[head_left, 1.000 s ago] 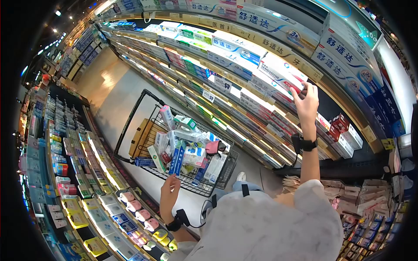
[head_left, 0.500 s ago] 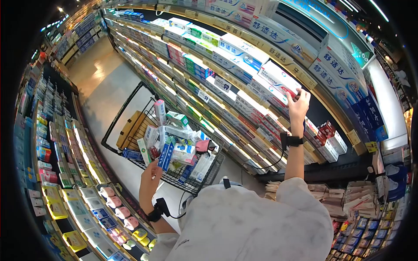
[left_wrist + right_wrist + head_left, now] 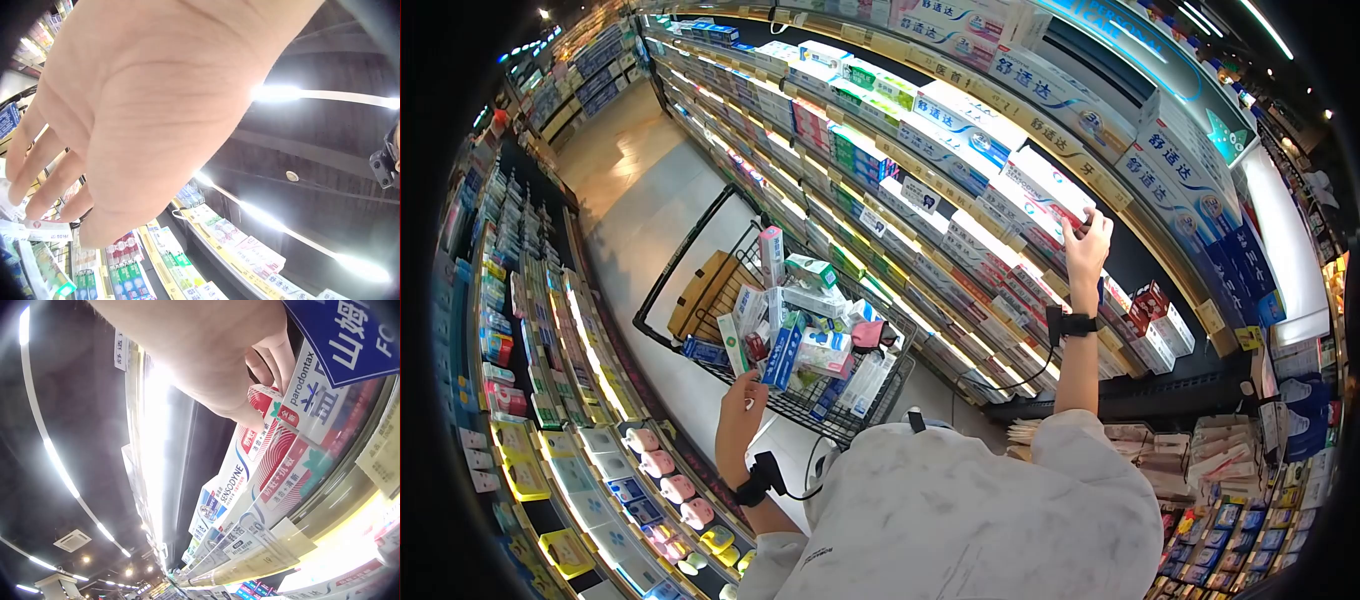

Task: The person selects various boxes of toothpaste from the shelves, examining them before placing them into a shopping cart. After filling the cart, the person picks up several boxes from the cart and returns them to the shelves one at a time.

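In the head view my right hand (image 3: 1086, 255) is at the right end of a white and red Sensodyne toothpaste box (image 3: 1040, 185) on the upper shelf. The right wrist view shows the thumb on the front of this toothpaste box (image 3: 232, 472) and the other fingers round its end, pinching it. Low on the left, my left hand (image 3: 740, 415) hangs beside the shopping cart (image 3: 840, 428) with loose fingers and nothing held. Its fingertips are close to a long blue box (image 3: 783, 355) in the cart. The palm (image 3: 144, 106) fills much of the left wrist view.
The cart holds several boxes and a pink item (image 3: 867, 335). Shelves of toothpaste (image 3: 960, 135) run along the right, with a blue sign (image 3: 350, 337) near the right hand. A low shelf with pink packs (image 3: 676, 488) lines the left. Floor (image 3: 635, 215) stretches ahead.
The head view has shifted, and the cart and left hand appear farther left than a second ago. My right hand stays at the end of the toothpaste box.
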Demonstrator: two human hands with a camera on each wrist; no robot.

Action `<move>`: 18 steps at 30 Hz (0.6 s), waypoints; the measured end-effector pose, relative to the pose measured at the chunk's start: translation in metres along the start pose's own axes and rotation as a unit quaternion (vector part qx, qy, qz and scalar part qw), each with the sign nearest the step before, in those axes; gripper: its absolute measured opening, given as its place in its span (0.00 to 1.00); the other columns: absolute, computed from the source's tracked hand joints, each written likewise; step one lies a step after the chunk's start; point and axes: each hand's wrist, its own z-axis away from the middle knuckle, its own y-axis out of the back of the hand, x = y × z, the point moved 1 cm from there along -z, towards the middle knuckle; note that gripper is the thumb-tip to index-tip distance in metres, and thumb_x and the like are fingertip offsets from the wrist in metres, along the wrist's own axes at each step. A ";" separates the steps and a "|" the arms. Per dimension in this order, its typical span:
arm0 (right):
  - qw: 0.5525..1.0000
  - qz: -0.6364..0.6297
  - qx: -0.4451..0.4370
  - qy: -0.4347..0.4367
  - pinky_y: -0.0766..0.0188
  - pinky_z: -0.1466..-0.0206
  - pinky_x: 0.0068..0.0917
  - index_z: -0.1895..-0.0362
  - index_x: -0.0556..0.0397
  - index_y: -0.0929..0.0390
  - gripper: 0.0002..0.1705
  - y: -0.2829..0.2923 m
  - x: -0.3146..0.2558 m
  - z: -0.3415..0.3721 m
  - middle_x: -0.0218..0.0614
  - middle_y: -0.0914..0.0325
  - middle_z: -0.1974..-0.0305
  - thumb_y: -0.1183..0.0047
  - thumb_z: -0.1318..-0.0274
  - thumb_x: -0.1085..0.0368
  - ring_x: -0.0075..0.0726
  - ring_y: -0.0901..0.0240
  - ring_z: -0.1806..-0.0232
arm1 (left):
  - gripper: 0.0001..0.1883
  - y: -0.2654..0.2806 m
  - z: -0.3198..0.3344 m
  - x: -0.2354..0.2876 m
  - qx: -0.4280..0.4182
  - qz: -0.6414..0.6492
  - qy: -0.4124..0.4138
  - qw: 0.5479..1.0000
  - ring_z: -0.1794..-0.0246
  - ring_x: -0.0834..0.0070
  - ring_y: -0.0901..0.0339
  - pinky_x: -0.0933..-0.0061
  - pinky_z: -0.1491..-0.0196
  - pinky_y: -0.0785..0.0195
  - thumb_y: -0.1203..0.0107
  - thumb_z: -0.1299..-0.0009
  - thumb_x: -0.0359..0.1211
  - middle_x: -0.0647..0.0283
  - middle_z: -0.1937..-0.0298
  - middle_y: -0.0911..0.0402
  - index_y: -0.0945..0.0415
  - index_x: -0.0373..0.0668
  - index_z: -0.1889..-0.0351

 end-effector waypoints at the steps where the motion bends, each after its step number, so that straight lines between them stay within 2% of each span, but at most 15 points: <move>1: 1.000 -0.002 -0.002 0.003 0.16 0.51 0.37 0.42 0.59 0.23 0.24 -0.001 0.003 0.000 0.44 0.27 0.48 0.31 0.38 0.65 0.42 0.14 0.56 | 0.19 0.001 -0.001 0.001 -0.003 0.006 0.001 1.000 0.57 0.72 0.16 0.70 0.54 0.23 0.40 0.22 0.33 0.57 0.55 0.14 0.24 0.37 0.35; 8: 0.999 -0.050 -0.019 0.006 0.14 0.56 0.32 0.41 0.57 0.22 0.20 0.003 0.011 0.000 0.43 0.26 0.50 0.37 0.36 0.72 0.38 0.14 0.58 | 0.20 0.002 -0.009 0.002 -0.019 0.019 -0.009 1.000 0.57 0.73 0.17 0.70 0.54 0.23 0.40 0.22 0.34 0.57 0.55 0.14 0.24 0.37 0.35; 18: 0.999 -0.022 -0.015 0.023 0.16 0.58 0.32 0.45 0.58 0.19 0.17 0.005 0.012 -0.001 0.43 0.23 0.54 0.35 0.38 0.72 0.37 0.15 0.62 | 0.19 0.004 -0.016 0.010 -0.037 0.015 -0.004 0.999 0.59 0.73 0.17 0.69 0.54 0.24 0.40 0.21 0.33 0.58 0.57 0.14 0.24 0.34 0.36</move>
